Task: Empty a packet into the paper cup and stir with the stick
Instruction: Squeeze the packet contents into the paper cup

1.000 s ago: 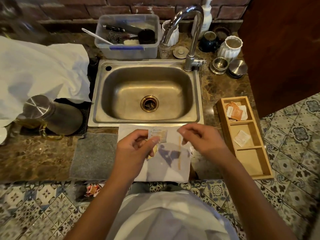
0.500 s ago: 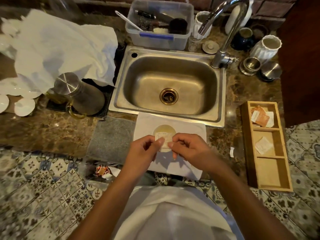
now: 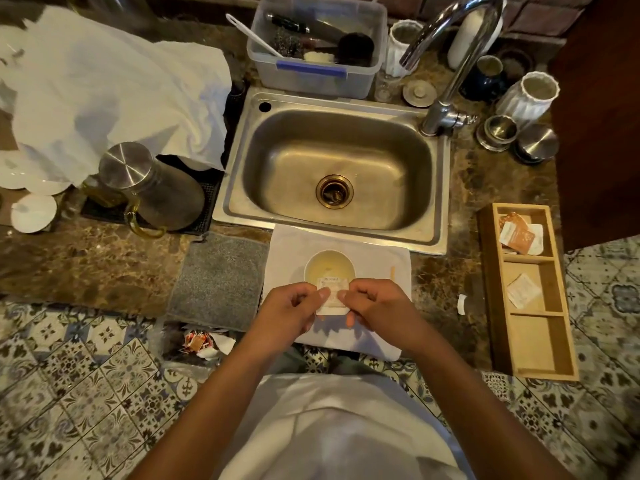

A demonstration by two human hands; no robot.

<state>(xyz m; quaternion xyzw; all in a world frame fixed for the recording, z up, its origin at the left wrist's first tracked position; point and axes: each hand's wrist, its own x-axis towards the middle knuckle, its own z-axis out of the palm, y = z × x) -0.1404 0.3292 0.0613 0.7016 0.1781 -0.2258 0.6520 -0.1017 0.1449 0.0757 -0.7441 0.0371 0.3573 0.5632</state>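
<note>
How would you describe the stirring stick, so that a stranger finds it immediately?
Start at the steel sink; a white napkin lies before it. On it, right of the paper cup, lies the stirring stick: thin, pale wood, partly hidden by the right hand.

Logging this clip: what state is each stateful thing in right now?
packet: pinched by both hands, over the cup's near rim
paper cup: upright, open
stick: lying on the white cloth, untouched
left hand: pinching packet
right hand: pinching packet
faucet: no water running
</note>
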